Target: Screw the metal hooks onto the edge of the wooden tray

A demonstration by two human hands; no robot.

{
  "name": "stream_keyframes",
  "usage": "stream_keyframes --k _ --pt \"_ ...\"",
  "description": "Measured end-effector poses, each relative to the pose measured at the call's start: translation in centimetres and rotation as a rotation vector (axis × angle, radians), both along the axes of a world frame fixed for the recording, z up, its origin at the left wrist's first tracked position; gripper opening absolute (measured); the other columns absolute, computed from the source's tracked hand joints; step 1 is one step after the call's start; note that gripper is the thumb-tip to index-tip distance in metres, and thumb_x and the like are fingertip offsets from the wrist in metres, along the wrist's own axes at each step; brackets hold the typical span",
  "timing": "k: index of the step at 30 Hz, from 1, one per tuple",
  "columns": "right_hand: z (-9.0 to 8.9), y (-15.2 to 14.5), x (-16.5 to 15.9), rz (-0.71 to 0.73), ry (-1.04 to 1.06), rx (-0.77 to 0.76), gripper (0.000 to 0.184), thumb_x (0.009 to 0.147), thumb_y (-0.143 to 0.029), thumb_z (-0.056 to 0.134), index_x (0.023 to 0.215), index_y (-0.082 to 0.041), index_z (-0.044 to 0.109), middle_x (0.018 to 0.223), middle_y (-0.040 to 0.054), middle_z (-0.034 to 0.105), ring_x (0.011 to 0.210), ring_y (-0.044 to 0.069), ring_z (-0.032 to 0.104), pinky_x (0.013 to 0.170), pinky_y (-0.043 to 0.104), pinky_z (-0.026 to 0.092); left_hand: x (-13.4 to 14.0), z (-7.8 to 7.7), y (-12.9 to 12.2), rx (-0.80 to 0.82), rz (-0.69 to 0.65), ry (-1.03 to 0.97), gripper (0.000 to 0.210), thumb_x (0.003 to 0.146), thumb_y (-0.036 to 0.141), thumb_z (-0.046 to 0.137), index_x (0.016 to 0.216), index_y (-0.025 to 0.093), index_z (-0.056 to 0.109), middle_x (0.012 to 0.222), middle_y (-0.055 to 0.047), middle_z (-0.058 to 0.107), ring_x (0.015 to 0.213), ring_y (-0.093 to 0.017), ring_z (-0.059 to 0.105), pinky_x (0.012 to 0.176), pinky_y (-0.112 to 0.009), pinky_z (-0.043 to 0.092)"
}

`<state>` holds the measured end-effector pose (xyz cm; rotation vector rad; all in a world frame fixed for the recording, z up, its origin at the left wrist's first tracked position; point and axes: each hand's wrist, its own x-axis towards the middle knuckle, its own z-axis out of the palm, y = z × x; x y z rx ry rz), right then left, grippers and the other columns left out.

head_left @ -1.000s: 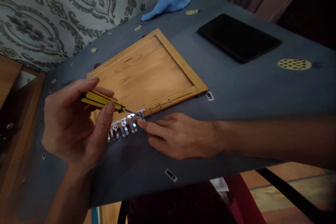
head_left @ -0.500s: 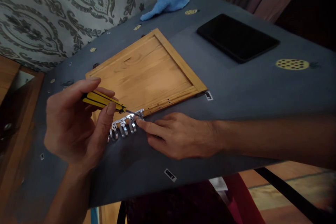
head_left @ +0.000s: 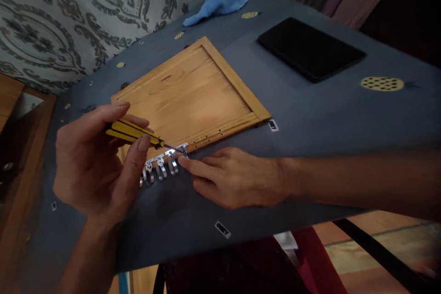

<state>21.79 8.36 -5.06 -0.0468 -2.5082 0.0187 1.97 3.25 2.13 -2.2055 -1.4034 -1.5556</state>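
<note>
My left hand (head_left: 87,165) grips a small screwdriver (head_left: 133,131) by its yellow and black handle. The thin shaft slants down to the right, and its tip meets a silver metal hook (head_left: 183,147) at the near edge of a wooden framed panel (head_left: 196,89). With fingers bent, my right hand (head_left: 237,178) pinches that hook from the near side; the fingertips partly hide it. Several similar hooks (head_left: 160,165) line the same edge further left, some behind my left hand. Small dark holes dot the edge to the right of the hooks.
A black tablet-like slab (head_left: 310,49) lies on the dark blue-grey tablecloth (head_left: 330,119) at right. A crumpled blue cloth (head_left: 220,3) rests at the back by the patterned wall (head_left: 113,0). Wooden furniture (head_left: 25,183) stands along the left side.
The view has shifted very slightly. My left hand and the screwdriver have moved a touch to the left, while the tip stays at the same hook; my right hand keeps its hold.
</note>
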Motion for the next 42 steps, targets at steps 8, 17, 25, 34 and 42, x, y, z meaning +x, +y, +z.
stream_keyframes --k 8,17,25,34,42 --pt "0.09 0.04 0.1 0.002 -0.003 0.012 0.027 0.096 -0.011 0.042 0.083 -0.012 0.065 0.118 0.0148 0.069 0.058 0.01 0.057 0.045 0.026 0.042 0.09 0.08 -0.12 -0.005 0.032 -0.005 0.053 0.076 0.01 0.074 0.125 0.027 0.064 0.117 -0.002 0.064 0.089 -0.015 0.071 0.066 -0.031 0.066" --pt "0.0 0.03 -0.03 -0.006 -0.002 0.01 0.025 0.096 -0.01 0.043 0.083 -0.012 0.064 0.116 0.0145 0.07 0.06 0.01 0.057 0.045 0.026 0.04 0.04 -0.02 0.07 0.011 0.008 0.002 0.054 0.076 0.009 0.073 0.127 0.025 0.063 0.118 -0.002 0.064 0.089 -0.013 0.07 0.063 -0.026 0.064" --pt "0.09 0.1 0.11 0.015 0.009 0.025 0.027 0.096 -0.009 0.041 0.079 -0.013 0.062 0.117 0.0162 0.069 0.058 0.01 0.056 0.042 0.027 0.04 -0.42 -0.27 0.28 0.055 -0.044 0.028 0.052 0.077 0.009 0.073 0.127 0.023 0.064 0.12 -0.003 0.064 0.09 -0.013 0.071 0.063 -0.024 0.063" --pt "-0.13 0.06 0.05 0.003 0.032 0.007 0.025 0.096 -0.01 0.043 0.08 -0.012 0.063 0.115 0.0146 0.07 0.058 0.01 0.056 0.043 0.027 0.04 -0.33 -0.2 0.23 0.035 -0.043 0.027 0.054 0.077 0.006 0.073 0.128 0.022 0.064 0.118 -0.005 0.064 0.09 -0.014 0.071 0.064 -0.025 0.062" --pt "-0.18 0.03 0.01 0.003 0.01 0.012 0.023 0.095 -0.009 0.044 0.083 -0.011 0.063 0.117 0.0158 0.068 0.059 0.01 0.056 0.045 0.026 0.042 -0.51 -0.31 0.14 0.031 -0.082 0.023 0.058 0.075 0.005 0.074 0.129 0.023 0.064 0.118 -0.004 0.064 0.09 -0.013 0.07 0.065 -0.024 0.062"
